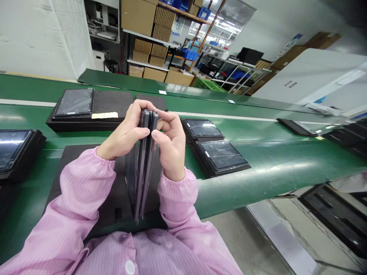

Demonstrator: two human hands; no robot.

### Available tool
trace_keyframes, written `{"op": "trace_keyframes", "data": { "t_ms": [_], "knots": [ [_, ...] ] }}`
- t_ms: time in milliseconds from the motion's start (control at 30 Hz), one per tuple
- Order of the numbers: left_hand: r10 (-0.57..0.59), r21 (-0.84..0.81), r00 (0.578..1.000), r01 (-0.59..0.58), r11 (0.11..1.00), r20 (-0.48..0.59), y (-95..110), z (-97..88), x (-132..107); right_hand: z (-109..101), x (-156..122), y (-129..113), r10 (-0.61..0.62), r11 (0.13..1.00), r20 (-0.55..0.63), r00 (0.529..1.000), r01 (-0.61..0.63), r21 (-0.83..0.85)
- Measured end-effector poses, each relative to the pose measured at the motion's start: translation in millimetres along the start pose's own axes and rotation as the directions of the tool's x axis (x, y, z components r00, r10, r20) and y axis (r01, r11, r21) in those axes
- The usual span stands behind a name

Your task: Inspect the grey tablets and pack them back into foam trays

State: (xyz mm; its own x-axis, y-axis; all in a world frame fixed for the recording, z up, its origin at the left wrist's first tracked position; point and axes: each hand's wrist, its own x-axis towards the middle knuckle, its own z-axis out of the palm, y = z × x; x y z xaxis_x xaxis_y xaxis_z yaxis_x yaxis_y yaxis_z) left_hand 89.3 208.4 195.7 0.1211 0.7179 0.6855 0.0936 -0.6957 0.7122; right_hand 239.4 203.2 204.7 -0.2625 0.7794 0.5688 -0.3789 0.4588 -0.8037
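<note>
Two dark flat tablet-like panels (141,168) stand on edge, side by side, on a black foam mat (114,198) in front of me. My left hand (126,131) is closed round the top of the left panel. My right hand (170,143) pinches the top of the right panel, thumb against its edge. Both arms wear pink striped sleeves.
A green conveyor belt (258,160) runs across. On it lie black trays with tablets: one at far left (17,152), one behind with a yellow label (83,109), two to the right (215,152), more at far right (338,131). Shelves with cardboard boxes (155,34) stand behind.
</note>
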Motion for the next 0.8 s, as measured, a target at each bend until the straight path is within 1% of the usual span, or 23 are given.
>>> {"op": "trace_keyframes", "data": {
  "t_ms": [67, 133, 200, 267, 300, 333, 400, 433, 467, 500, 567, 633, 700, 733, 767, 800],
  "knots": [
    [-0.014, -0.011, 0.999, 0.013, 1.000, -0.038, -0.8, 4.0, 0.1, 2.5, -0.5, 2.4, -0.032, 0.999, -0.019, 0.999, 0.033, 0.020],
    [-0.019, -0.074, 0.998, 0.014, 0.997, -0.060, -0.6, 6.2, -0.4, 2.4, -4.1, 10.9, -0.034, 0.999, -0.017, 0.999, 0.035, 0.029],
    [-0.026, -0.194, 0.997, 0.011, 0.981, -0.072, 2.5, 6.3, -1.7, -0.1, -11.4, 27.9, 0.018, 0.999, -0.014, 1.000, -0.018, 0.040],
    [-0.030, -0.318, 0.996, 0.003, 0.948, -0.080, 9.5, 4.4, -3.8, -3.0, -21.9, 52.2, 0.124, 0.991, -0.046, 0.991, -0.122, 0.049],
    [-0.023, -0.362, 0.996, -0.009, 0.932, -0.086, 14.2, 3.1, -5.1, -3.6, -27.7, 65.9, 0.204, 0.978, -0.055, 0.977, -0.201, 0.055],
    [-0.009, -0.392, 0.996, -0.029, 0.919, -0.093, 19.3, 1.5, -6.6, -3.5, -33.4, 79.4, 0.297, 0.954, -0.044, 0.954, -0.294, 0.060],
    [0.024, -0.425, 0.991, -0.077, 0.902, -0.129, 28.6, -2.3, -11.9, -0.6, -43.1, 102.9, 0.467, 0.882, 0.033, 0.884, -0.468, 0.053],
    [0.022, -0.436, 0.987, -0.092, 0.895, -0.162, 32.1, -4.9, -16.5, 1.6, -46.7, 111.3, 0.523, 0.849, 0.072, 0.849, -0.527, 0.043],
    [-0.003, -0.444, 0.980, -0.088, 0.892, -0.201, 34.2, -8.4, -23.2, 3.8, -49.4, 116.8, 0.554, 0.829, 0.086, 0.828, -0.558, 0.033],
    [-0.047, -0.450, 0.970, -0.068, 0.891, -0.240, 34.8, -13.0, -32.6, 5.7, -51.1, 119.2, 0.564, 0.824, 0.070, 0.823, -0.566, 0.024],
    [-0.179, -0.444, 0.946, 0.043, 0.895, -0.270, 31.3, -25.8, -60.1, 7.2, -52.7, 115.6, 0.557, 0.831, -0.013, 0.831, -0.557, -0.002],
    [-0.329, -0.396, 0.924, 0.233, 0.888, -0.195, 23.3, -40.7, -97.1, 6.0, -53.1, 104.2, 0.546, 0.833, -0.101, 0.832, -0.552, -0.041],
    [-0.469, -0.326, 0.879, 0.421, 0.847, -0.084, 14.1, -51.5, -136.4, 4.4, -53.7, 91.3, 0.534, 0.827, -0.171, 0.828, -0.554, -0.099],
    [-0.553, -0.250, 0.833, 0.531, 0.810, -0.023, 9.9, -53.7, -154.0, 4.1, -54.4, 86.2, 0.521, 0.823, -0.204, 0.829, -0.551, -0.138],
    [-0.634, -0.204, 0.774, 0.618, 0.759, -0.012, 6.2, -53.8, -168.9, 4.3, -55.6, 82.6, 0.503, 0.819, -0.231, 0.833, -0.545, -0.182],
    [-0.693, -0.179, 0.721, 0.679, 0.712, -0.023, 3.0, -52.0, -180.7, 4.8, -57.5, 80.7, 0.483, 0.814, -0.249, 0.839, -0.535, -0.224]
  ]
}}
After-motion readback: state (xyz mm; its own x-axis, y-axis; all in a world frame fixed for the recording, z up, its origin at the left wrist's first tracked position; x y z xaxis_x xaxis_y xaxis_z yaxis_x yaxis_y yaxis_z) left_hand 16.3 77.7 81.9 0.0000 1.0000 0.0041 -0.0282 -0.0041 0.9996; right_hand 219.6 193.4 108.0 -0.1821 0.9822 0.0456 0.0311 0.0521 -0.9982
